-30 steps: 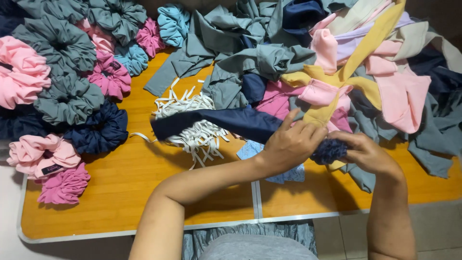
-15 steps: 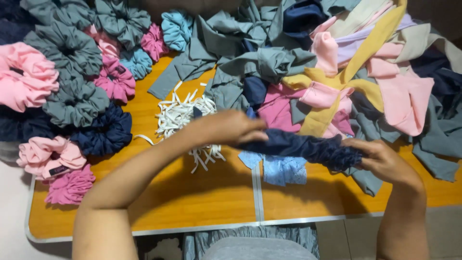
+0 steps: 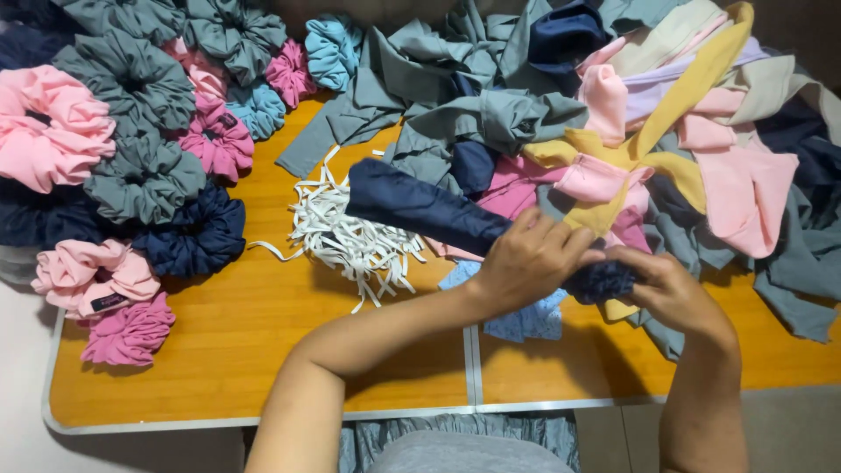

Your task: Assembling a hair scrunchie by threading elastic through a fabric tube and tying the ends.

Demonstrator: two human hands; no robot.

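Observation:
My left hand (image 3: 528, 258) grips a long navy fabric tube (image 3: 420, 207) near its right end, over the wooden table (image 3: 219, 350). My right hand (image 3: 670, 289) pinches the gathered, bunched end of the same navy tube (image 3: 600, 282) just to the right of the left hand. The free part of the tube stretches up and left, above a pile of white elastic strips (image 3: 346, 236). The two hands almost touch.
Finished scrunchies in grey, pink, magenta, navy and light blue (image 3: 140, 175) cover the table's left side. A heap of loose fabric pieces in grey, pink, yellow and navy (image 3: 657, 131) fills the back right. A light blue cloth piece (image 3: 526, 320) lies under my hands.
My left hand, which had slid left along the navy tube, has come back right next to my right hand, bunching the fabric there. The tube's free end lies further left again.

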